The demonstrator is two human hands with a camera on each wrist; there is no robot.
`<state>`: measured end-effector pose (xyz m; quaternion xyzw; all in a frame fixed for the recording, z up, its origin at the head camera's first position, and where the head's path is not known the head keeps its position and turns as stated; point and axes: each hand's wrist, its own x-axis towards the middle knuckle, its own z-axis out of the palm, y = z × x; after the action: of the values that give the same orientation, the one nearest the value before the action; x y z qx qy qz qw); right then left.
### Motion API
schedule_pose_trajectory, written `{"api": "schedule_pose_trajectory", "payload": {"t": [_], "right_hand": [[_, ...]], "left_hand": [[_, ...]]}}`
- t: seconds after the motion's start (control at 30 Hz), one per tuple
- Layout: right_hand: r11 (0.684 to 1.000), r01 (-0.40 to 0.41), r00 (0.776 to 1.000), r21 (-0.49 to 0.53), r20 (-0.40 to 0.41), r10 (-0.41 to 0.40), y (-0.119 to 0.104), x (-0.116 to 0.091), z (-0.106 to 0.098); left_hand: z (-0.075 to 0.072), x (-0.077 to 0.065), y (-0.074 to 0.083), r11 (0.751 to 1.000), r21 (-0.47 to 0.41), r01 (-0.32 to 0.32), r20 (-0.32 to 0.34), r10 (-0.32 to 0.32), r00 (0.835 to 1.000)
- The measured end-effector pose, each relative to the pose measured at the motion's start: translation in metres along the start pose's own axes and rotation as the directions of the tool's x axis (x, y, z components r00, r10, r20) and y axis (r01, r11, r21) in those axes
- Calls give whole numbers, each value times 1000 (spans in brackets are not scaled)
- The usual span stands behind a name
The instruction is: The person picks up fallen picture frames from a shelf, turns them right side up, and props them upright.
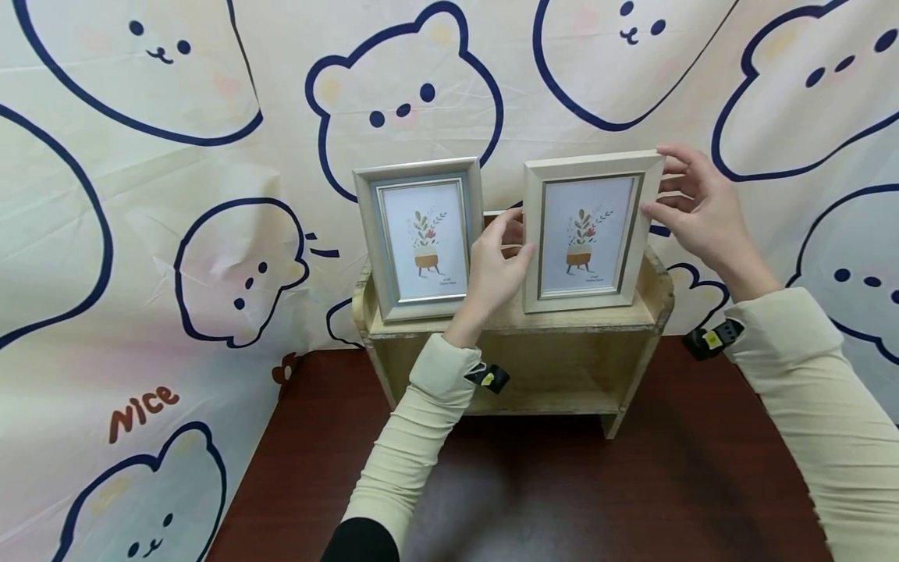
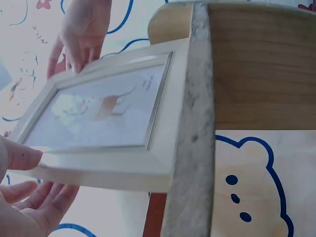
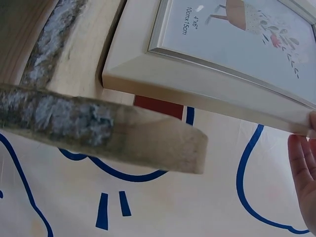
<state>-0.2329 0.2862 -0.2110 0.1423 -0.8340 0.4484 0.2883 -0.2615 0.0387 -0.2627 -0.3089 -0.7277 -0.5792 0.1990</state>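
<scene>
A cream picture frame (image 1: pixel 590 234) with a potted-plant print stands on the top of a small wooden shelf (image 1: pixel 555 371), at its right side. My left hand (image 1: pixel 495 261) holds the frame's left edge, thumb in front and the other fingers partly behind. At the opposite edge, my right hand (image 1: pixel 702 207) grips near the top corner, its thumb on the front border. The left wrist view shows the cream frame's lower edge against the worn shelf edge (image 2: pixel 190 133). Left of it stands a second, grey-and-silver picture frame (image 1: pixel 474 207), partly covered by my left hand.
The shelf has raised sides and an open lower compartment. It stands on a dark red-brown table (image 1: pixel 520 499). A cloth printed with bear faces (image 1: pixel 407 94) hangs behind and at the left. A reddish-brown patch (image 3: pixel 158 106) shows behind the frame.
</scene>
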Motion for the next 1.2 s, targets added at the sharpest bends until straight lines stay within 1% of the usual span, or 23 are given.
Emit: {"api": "schedule_pose_trajectory", "payload": {"t": [0.07,0.17,0.37,0.47,0.63,0.7,0.8,0.9,1.0,1.1,1.2], "right_hand": [[1000,-2,1000,2,1,2,0,1,1],[1000,-3,1000,1,-4,3,1,2,2],[1000,-25,1000,-12,-12,24,2,6,4],[999,-29,1000,-16,-7,28,3,9,5],[1000,-14,1000,7,-14,14,5,14,9],[1000,-17,999,22,-36,18,3,15,10],[999,-28,996,16,-87,29,-4,14,14],[999,-39,988,-32,-148,34,-15,11,18],[995,-63,982,-79,-184,47,-27,9,25],[990,-86,977,-111,-206,62,-33,7,31],[988,-88,976,-129,-209,59,-35,5,35]], "left_hand": [[-2,3,-1,999,-14,33,18,-33,999],[-3,4,-2,998,-24,57,44,-56,998],[-3,2,0,996,-53,68,57,-65,996],[-2,0,2,997,-59,51,47,-48,998],[1,-5,5,999,-49,-10,24,12,1000],[2,-6,6,999,-43,-25,18,26,1000],[3,-7,6,999,-36,-35,8,36,999],[4,-8,7,999,-35,-39,1,39,999],[4,-8,7,999,-32,-42,-4,42,999],[4,-8,6,999,-29,-43,-9,43,999],[4,-8,6,999,-25,-43,-14,43,999]]}}
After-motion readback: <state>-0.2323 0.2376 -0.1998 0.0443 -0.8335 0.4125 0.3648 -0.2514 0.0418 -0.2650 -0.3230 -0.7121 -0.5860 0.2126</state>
